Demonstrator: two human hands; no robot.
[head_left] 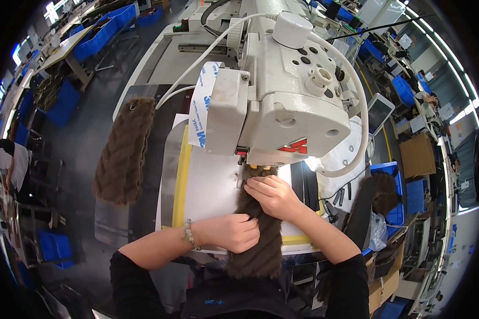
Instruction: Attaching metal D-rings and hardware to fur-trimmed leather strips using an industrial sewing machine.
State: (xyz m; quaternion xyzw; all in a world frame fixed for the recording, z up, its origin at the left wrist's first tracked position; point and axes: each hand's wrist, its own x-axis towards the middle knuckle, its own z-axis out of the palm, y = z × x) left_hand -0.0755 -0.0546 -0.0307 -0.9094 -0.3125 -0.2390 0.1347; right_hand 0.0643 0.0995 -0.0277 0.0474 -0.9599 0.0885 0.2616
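Head view, workshop floor. Item: a white industrial sewing machine on a pale table with a yellow strip running along the white plate's left edge. Item: blue bins and benches in rows behind; more blue bins at my right; a cardboard box beyond them. Item: a second brown fur piece lying flat on the table's left side, well apart from my hands.

Item: a brown ribbed fur strip running from under the machine head back over the table's near edge toward me.

My left hand, beaded bracelet at the wrist, is curled closed, pinching the strip's left edge. My right hand lies fingers-down on the strip just in front of the needle area, pressing it flat, fingers bent and together.
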